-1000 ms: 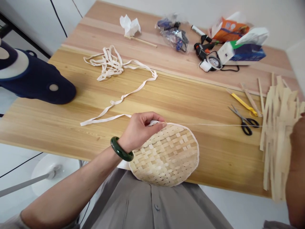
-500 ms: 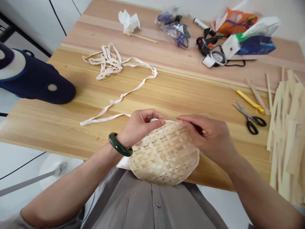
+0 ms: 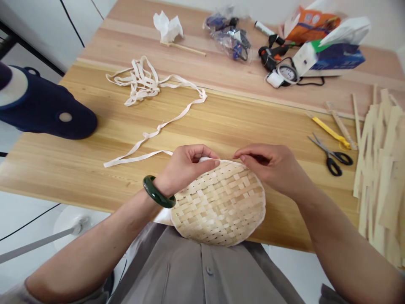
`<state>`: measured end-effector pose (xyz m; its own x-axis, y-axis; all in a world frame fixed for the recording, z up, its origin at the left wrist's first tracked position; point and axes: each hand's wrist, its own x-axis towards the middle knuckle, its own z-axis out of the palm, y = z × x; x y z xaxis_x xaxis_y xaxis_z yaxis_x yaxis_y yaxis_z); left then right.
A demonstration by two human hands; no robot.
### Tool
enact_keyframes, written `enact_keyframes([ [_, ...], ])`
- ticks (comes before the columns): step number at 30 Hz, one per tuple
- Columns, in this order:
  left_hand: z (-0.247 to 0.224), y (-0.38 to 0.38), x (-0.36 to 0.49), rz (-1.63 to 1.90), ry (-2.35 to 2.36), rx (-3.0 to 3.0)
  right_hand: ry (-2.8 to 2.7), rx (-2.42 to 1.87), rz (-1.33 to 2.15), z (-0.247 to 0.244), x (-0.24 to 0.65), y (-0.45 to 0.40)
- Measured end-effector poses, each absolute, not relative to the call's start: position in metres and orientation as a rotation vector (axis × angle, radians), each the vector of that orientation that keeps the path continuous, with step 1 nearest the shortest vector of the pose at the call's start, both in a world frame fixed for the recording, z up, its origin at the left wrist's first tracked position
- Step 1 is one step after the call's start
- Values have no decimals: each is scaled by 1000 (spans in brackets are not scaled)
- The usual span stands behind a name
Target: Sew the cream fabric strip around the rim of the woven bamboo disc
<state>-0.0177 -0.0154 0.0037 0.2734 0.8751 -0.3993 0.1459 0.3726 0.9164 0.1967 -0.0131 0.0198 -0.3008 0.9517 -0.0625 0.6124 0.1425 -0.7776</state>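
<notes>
A rounded woven bamboo piece (image 3: 218, 207) with white tape along its edge rests at the table's front edge, against my body. My left hand (image 3: 193, 166) pinches its top edge and the tape between thumb and fingers. Just right of it, my right hand (image 3: 268, 166) is closed in a pinch near the same edge; a thin, needle-like glint shows at its fingertips, too small to make out surely. From my left hand the white tape (image 3: 186, 110) runs over the table to a loose tangle.
Scissors (image 3: 330, 156), a yellow-handled tool (image 3: 330, 131) and wooden strips (image 3: 379, 169) lie to the right. A dark blue object (image 3: 47, 103) stands left. Behind are bagged items (image 3: 229, 33), a glue gun (image 3: 268, 57) and a tissue box (image 3: 335, 57).
My right hand has moved slightly up and its fingertips have drawn back off the woven edge. My left hand keeps its hold. The whole view has shifted a little.
</notes>
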Motion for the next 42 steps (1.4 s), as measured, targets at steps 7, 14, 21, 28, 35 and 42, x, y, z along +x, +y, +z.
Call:
enact_keyframes([
  [7, 5, -16, -17, 658, 1189, 1088, -1789, -1410, 1593, 14, 200, 9],
  [14, 6, -15, -14, 661, 1152, 1052, -1476, -1415, 1925, 6, 203, 14],
  [21, 2, -12, -15, 657, 1104, 968, -1115, -1274, 2227, -17, 205, 15],
  [28, 1, -8, -16, 638, 1049, 929, -972, -1233, 2298, -17, 200, 8],
  [35, 1, -5, -17, 639, 1064, 874, -794, -1288, 2320, -16, 194, -6],
  [42, -4, -4, -16, 643, 996, 820, -696, -1290, 2317, -10, 189, -18],
])
